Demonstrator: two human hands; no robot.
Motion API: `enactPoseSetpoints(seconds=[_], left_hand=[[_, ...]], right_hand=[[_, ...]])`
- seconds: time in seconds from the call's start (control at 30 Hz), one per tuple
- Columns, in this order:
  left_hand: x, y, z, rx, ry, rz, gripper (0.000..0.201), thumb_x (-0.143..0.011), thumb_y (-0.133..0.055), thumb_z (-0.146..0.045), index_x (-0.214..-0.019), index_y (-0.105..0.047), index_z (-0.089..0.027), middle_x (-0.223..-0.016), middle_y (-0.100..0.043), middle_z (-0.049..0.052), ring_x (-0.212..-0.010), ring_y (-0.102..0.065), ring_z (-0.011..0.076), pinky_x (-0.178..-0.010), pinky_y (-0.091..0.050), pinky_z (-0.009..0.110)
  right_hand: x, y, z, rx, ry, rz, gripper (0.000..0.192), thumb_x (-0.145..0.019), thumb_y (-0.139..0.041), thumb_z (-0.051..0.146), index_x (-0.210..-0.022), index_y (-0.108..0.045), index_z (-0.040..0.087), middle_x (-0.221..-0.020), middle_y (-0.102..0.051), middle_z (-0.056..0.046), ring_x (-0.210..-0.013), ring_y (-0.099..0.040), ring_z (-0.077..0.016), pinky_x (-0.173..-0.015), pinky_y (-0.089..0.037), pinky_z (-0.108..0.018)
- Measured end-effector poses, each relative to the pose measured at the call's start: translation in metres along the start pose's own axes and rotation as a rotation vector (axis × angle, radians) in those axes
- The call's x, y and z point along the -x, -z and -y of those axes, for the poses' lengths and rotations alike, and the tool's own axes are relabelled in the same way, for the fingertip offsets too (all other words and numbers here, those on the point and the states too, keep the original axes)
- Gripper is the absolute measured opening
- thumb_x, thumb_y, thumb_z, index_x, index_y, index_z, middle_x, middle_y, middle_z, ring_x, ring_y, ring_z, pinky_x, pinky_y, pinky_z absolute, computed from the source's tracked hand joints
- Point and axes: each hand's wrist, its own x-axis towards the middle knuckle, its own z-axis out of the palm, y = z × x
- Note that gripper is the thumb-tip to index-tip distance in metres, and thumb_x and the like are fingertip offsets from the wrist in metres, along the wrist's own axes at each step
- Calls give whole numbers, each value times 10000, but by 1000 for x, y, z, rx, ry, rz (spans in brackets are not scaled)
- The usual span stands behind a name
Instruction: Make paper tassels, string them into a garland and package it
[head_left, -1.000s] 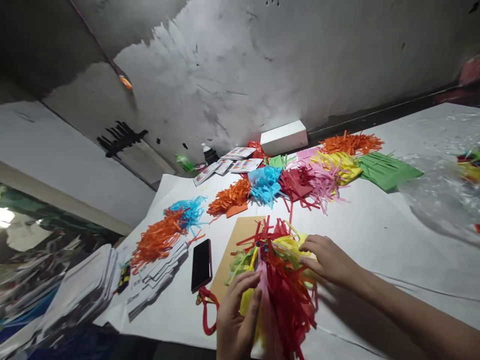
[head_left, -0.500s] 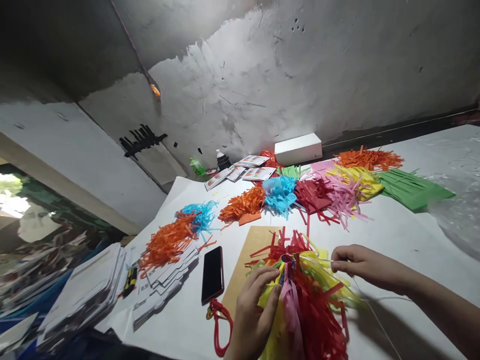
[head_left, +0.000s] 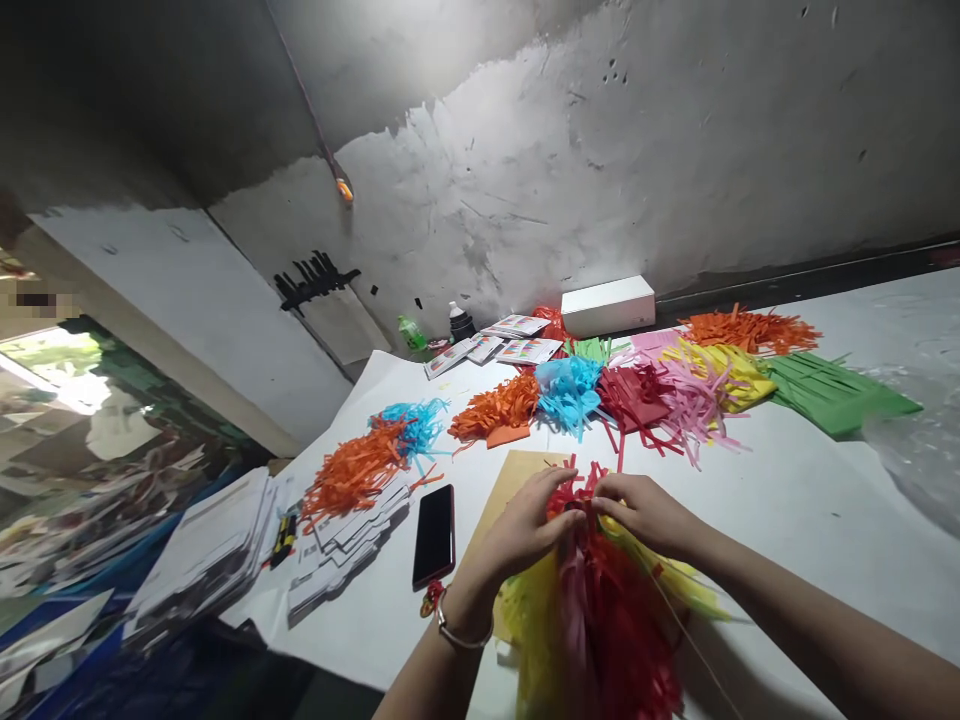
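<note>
Low in the centre of the head view, both hands met at the top of a bundle of paper fringe, a mix of red, yellow and pink strips that spilled down toward the bottom edge of the frame. The left hand came in from the lower middle, a bracelet on its wrist, its fingers curled and pinched closed on the gathered head of the bundle. The right hand reached in from the lower right, its fingertips likewise pressed together on the same spot, touching the left hand's fingers. A thin thread ran from that point down toward the lower right over the yellow strips. The bundle lay partly on a brown card sheet, which rested on the white table covering.

Just left of the card lay a black phone, and farther left an orange fringe pile sat on a stack of printed cards. Across the middle of the frame stretched a row of fringe heaps: orange, blue, red, pink, yellow and green. Behind them, against the wall, stood a white box.
</note>
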Motion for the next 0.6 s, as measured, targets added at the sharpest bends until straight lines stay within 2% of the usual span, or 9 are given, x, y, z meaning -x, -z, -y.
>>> enactPoseSetpoints(seconds=[0.07,0.17,0.23,0.3,0.4,0.5,0.57,0.6], left_hand=[[-1,-3,-2,10,-44,42,419,-916,-666,-254,-1325,-593,-206,-1301,-685,131,-1184,-653,258,-1002,-527,407],[-4,-13,-13,-1,-110,37,247,-971,-585,-244,-1205,-653,-206,-1111,-748,93,-995,-693,212,-895,-548,345],[-4,-18,-24,-27,-146,6,162,-987,-550,-238,-1049,-691,-188,-989,-747,88,-921,-669,216,-875,-527,362],[-4,-19,-36,-91,-206,-9,174,-994,-521,-212,-933,-681,-184,-944,-734,84,-902,-642,218,-881,-503,376],[-2,-12,-48,-253,-296,-48,245,-1017,-432,-182,-891,-641,-186,-873,-717,71,-814,-623,200,-785,-507,333],[-2,2,-44,-343,-308,-132,264,-1013,-398,-203,-882,-627,-195,-808,-702,57,-740,-633,189,-682,-517,290],[-2,14,-31,-377,-265,-206,251,-995,-413,-236,-882,-634,-205,-811,-717,49,-731,-664,188,-677,-535,283],[-3,20,-22,-398,-226,-245,249,-984,-421,-256,-877,-641,-211,-799,-724,41,-716,-677,188,-670,-542,281]], right_hand=[[5,7,8,-116,-22,61,359,-967,-440,480,-787,-580,201,-714,-590,-9,-666,-552,-161,-646,-459,-282],[21,18,17,-228,-71,84,417,-943,-462,580,-793,-542,200,-638,-461,44,-543,-413,-113,-492,-343,-224],[33,26,24,-265,-85,80,439,-909,-527,608,-801,-569,185,-643,-412,53,-551,-352,-100,-477,-279,-214],[45,36,30,-291,-88,101,460,-877,-591,620,-805,-612,166,-647,-415,50,-563,-333,-94,-484,-260,-215],[71,63,34,-330,-115,124,468,-851,-649,626,-812,-654,159,-595,-399,64,-519,-299,-80,-464,-228,-220],[121,102,20,-401,-203,98,449,-848,-690,605,-808,-684,158,-535,-351,87,-481,-260,-66,-453,-176,-230],[175,125,-1,-463,-307,42,468,-830,-709,619,-784,-706,154,-503,-323,99,-465,-240,-51,-464,-149,-242],[207,131,-13,-472,-359,-27,518,-816,-691,663,-760,-713,148,-493,-311,103,-463,-233,-41,-475,-137,-249]])
